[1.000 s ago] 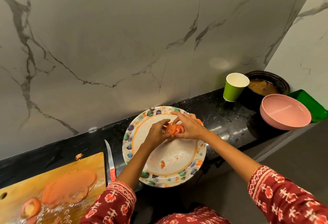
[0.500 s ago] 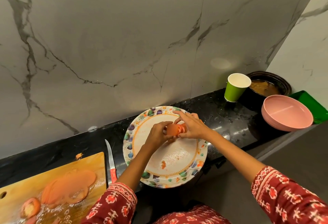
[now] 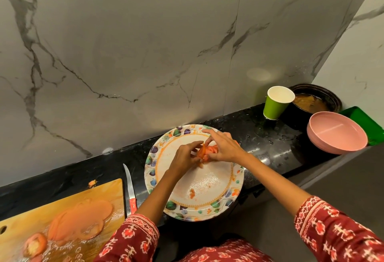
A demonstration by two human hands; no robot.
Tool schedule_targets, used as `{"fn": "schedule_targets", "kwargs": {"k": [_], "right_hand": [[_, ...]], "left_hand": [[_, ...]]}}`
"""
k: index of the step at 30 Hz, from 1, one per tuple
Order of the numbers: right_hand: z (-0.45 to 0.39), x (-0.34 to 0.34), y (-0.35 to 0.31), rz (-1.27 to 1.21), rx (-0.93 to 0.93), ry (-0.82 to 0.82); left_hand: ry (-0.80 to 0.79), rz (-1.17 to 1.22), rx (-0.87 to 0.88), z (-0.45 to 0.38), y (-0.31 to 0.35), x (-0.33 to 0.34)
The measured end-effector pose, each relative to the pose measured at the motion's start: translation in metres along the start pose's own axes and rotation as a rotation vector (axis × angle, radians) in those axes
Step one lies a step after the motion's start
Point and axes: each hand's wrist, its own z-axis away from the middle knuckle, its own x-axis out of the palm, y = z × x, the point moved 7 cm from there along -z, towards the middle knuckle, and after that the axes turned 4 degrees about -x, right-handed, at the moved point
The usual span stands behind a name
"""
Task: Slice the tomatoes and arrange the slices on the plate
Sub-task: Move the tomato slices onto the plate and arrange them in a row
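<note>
A round plate (image 3: 209, 189) with a leaf-patterned rim sits on the black counter. Over its far half both hands meet on a small stack of tomato slices (image 3: 209, 150). My right hand (image 3: 223, 146) holds the stack from the right. With its thumb and fingertips my left hand (image 3: 185, 156) pinches the outermost slice at the stack's left end. A small tomato bit (image 3: 192, 193) lies near the plate's middle. At the left, a wet wooden cutting board (image 3: 62, 216) carries a tomato end piece (image 3: 34, 245). A red-handled knife (image 3: 130, 190) lies between board and plate.
A green paper cup (image 3: 277, 102), a dark pot (image 3: 318, 100), a pink bowl (image 3: 337, 131) and a green tray (image 3: 365, 123) stand at the counter's right end. A marble wall backs the narrow counter. A tomato scrap (image 3: 92, 183) lies on the counter behind the board.
My left hand's fingers have peeled the outer slice a little away from the stack. Both hands stay over the plate's far half.
</note>
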Motion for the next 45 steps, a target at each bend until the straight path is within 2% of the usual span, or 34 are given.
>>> {"fn": "schedule_targets", "kwargs": {"k": [7,11,18,27,38,45], "right_hand": [[0.001,-0.003,-0.001,0.003,-0.001,0.03],[0.004,-0.003,-0.003,0.023,-0.034,0.07],[0.007,0.002,-0.004,0.062,-0.041,0.04],[0.01,-0.002,-0.002,0.057,-0.049,0.074],[0.014,-0.004,0.004,0.092,-0.043,0.05],[0.014,-0.01,0.005,0.06,-0.011,0.077]], "left_hand": [[-0.038,-0.035,0.077,0.007,0.002,0.004],[-0.038,-0.036,0.006,0.008,-0.003,0.007],[-0.018,-0.076,-0.07,0.005,-0.006,0.01],[-0.065,-0.16,0.053,0.001,0.005,0.006],[-0.069,-0.129,-0.067,0.006,-0.011,0.005],[-0.032,-0.079,0.007,0.008,-0.002,0.004]]}}
